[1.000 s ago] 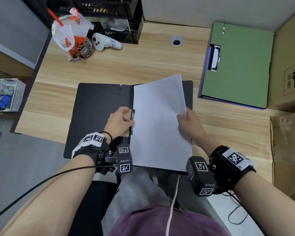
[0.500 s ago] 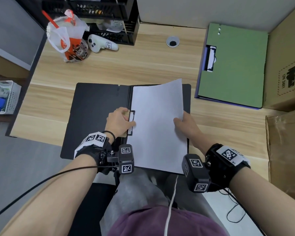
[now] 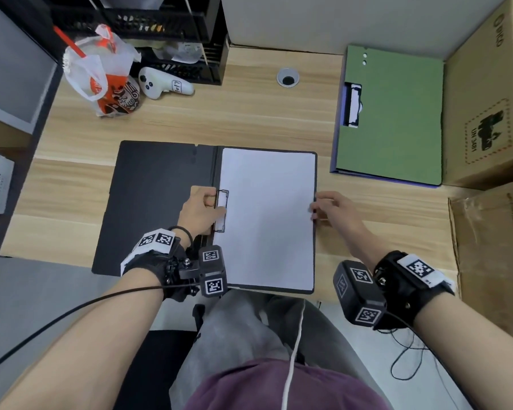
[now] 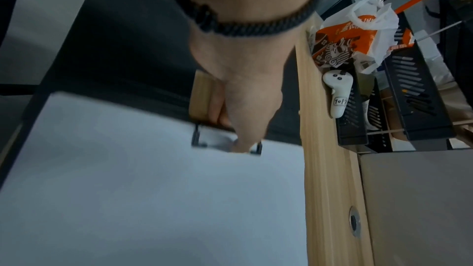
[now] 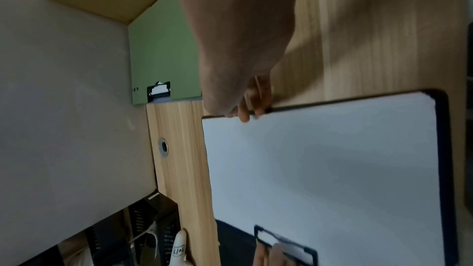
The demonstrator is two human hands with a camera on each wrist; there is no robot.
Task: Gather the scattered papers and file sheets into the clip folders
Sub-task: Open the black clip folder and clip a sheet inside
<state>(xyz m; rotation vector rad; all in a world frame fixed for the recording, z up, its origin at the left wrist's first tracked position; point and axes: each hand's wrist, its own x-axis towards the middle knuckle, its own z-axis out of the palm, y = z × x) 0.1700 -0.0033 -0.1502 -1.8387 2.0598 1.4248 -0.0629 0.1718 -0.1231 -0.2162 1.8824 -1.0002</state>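
Observation:
An open black clip folder (image 3: 160,202) lies at the desk's front edge. A white paper stack (image 3: 267,220) lies flat and square on its right half. My left hand (image 3: 202,211) is at the spine; its thumb and curled fingers pinch the metal clip (image 3: 222,196), which sits over the paper's left edge. The left wrist view shows the thumb pressing on the clip (image 4: 204,141). My right hand (image 3: 329,205) has relaxed fingers touching the paper's right edge, as the right wrist view shows at the paper (image 5: 320,169). A closed green folder (image 3: 397,113) lies at the back right.
A plastic bag with a drink cup (image 3: 107,81) and a white controller (image 3: 163,84) sit at the back left before black trays (image 3: 160,25). Cardboard boxes (image 3: 486,99) line the right side. A cable hole (image 3: 288,78) is in the desk.
The paper, held tilted by my right hand, now lies flat and aligned in the folder. My right hand slid out to the sheet's right edge. The left hand stayed on the clip.

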